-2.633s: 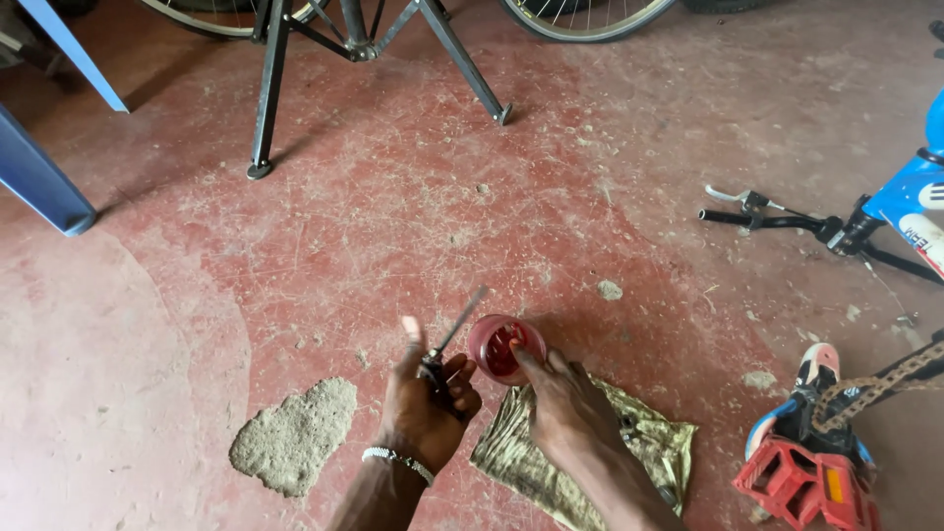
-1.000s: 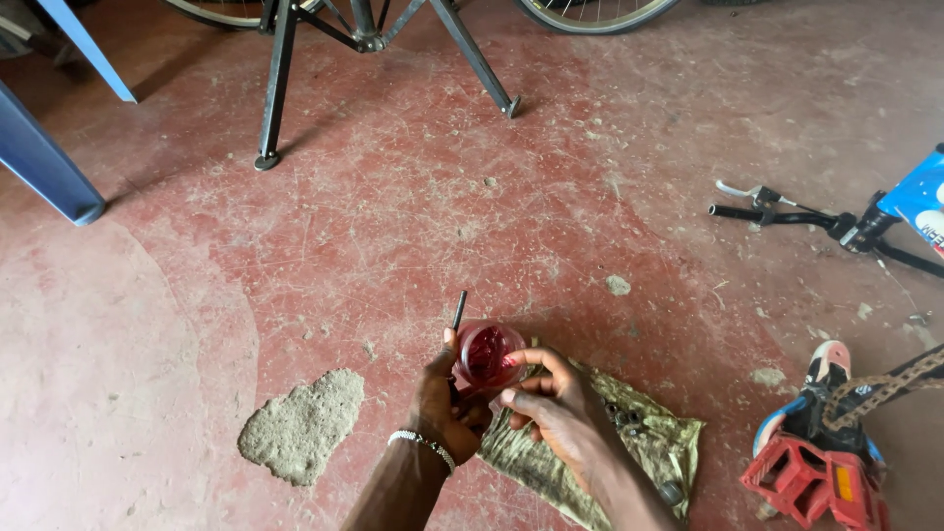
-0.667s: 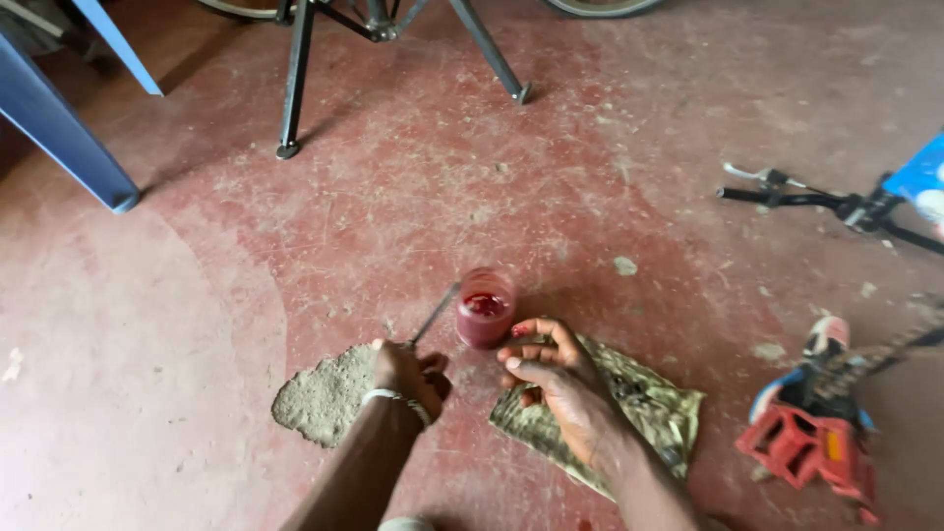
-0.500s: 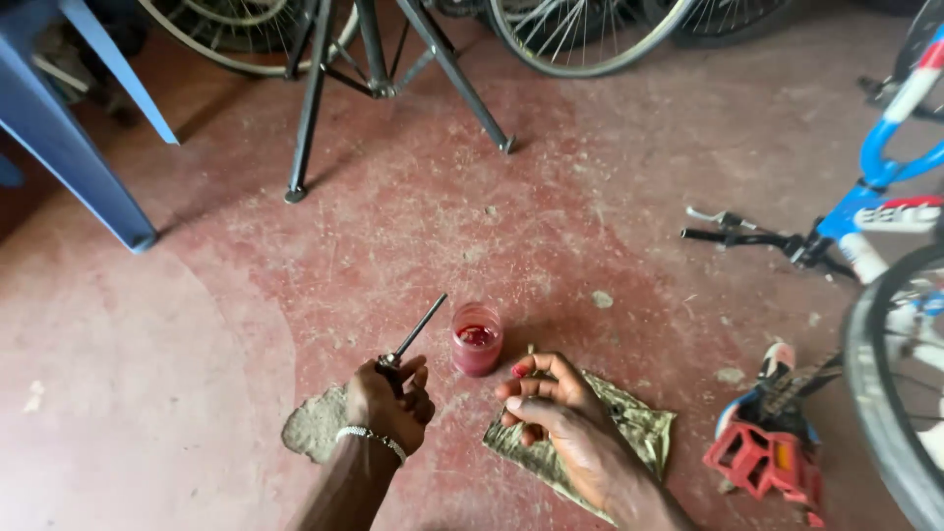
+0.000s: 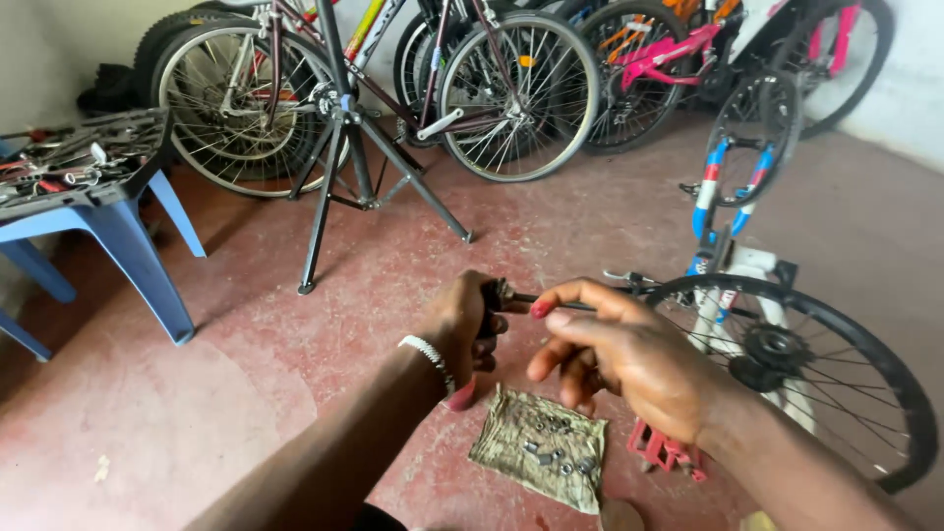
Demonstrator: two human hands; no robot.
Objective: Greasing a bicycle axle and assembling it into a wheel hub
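The thin metal rod (image 5: 551, 301) runs level between the two hands, raised above the red concrete floor (image 5: 590, 226). The left hand (image 5: 464, 324) is clenched around the rod's dark handle end, with a white beaded bracelet (image 5: 431, 352) on that wrist. The right hand (image 5: 629, 356) pinches the rod between thumb and forefinger; the forefinger tip is smeared with red grease, and the other fingers curl loosely below.

Below the hands, a crumpled piece of foil wrapper (image 5: 541, 448) lies flat on the floor with small bolts and nuts (image 5: 551, 442) scattered on it. Just beside its left edge, a bit of a small red container (image 5: 460, 396) shows from under the left hand. A red pedal (image 5: 665, 452) lies near the wrapper's right side, partly hidden by the right wrist.

To the right lies a blue and white bicycle (image 5: 747, 265), its rear wheel (image 5: 796, 364) nearest. Further back a black repair stand (image 5: 344, 147) carries a bicycle frame, with more bicycles (image 5: 511, 88) leaning against the wall. At the left a blue plastic chair (image 5: 108, 216) holds a tray of tools (image 5: 79, 157).
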